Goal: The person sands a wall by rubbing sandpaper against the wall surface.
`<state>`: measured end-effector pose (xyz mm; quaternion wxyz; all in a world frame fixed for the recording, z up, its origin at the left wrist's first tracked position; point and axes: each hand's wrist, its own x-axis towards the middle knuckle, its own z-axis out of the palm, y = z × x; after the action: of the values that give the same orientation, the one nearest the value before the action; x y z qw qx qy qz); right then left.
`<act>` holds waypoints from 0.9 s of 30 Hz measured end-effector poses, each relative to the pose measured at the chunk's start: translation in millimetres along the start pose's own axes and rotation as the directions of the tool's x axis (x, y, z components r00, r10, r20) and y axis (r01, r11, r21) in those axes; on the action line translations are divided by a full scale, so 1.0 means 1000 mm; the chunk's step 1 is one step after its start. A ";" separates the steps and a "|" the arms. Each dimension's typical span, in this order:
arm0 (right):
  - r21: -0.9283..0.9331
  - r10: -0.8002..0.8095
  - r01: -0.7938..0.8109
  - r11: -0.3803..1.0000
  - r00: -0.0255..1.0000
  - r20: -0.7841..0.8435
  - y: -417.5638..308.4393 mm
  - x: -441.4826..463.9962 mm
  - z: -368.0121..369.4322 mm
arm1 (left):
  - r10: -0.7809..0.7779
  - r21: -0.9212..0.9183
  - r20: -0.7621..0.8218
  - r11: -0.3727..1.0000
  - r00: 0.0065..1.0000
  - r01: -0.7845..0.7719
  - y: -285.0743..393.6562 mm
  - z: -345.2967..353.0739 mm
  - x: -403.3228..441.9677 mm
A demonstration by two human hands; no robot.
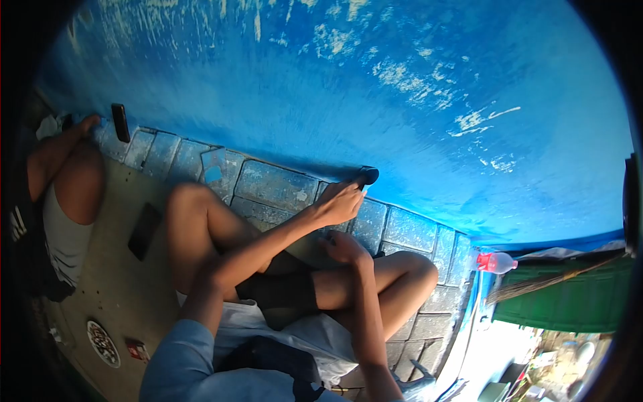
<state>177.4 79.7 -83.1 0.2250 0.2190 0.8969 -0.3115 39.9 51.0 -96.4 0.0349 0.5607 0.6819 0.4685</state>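
Observation:
My left hand (pixel 340 203) reaches across to the foot of the blue wall (pixel 402 100), its fingers closed on a small black object with a rounded end (pixel 369 176). That object is at the wall's surface, just above the paving bricks; its exact kind does not show. Below it, my right hand (pixel 348 248) is held low over my crossed legs with its fingers curled. Something dark shows at those fingertips, too small to name. White scraped patches mark the wall's upper part.
Another person's bent leg (pixel 82 181) is at the left. A dark phone (pixel 120 123) leans by the wall; a dark flat object (pixel 144 231) lies on the floor. A dish of butts (pixel 102 344) and a red pack (pixel 137 350) are nearby. A plastic bottle (pixel 496 262) stands right.

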 end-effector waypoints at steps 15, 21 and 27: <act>-0.002 -0.020 0.020 1.000 1.000 0.020 -0.013 -0.003 -0.009 | -0.026 0.046 0.096 0.999 0.995 0.022 0.011 -0.024 0.004; 0.010 -0.004 0.004 1.000 1.000 -0.001 -0.010 -0.012 -0.010 | 0.039 -0.114 -0.104 0.992 0.994 -0.051 0.052 -0.068 0.035; -0.011 -0.018 0.019 1.000 0.999 0.040 -0.011 0.000 -0.009 | 0.017 -0.051 -0.139 0.998 0.990 -0.024 0.060 -0.081 0.038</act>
<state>169.7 77.7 -71.6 0.2414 0.2031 0.8959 -0.3127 23.2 28.5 7.2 -0.0027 0.5326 0.6645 0.5243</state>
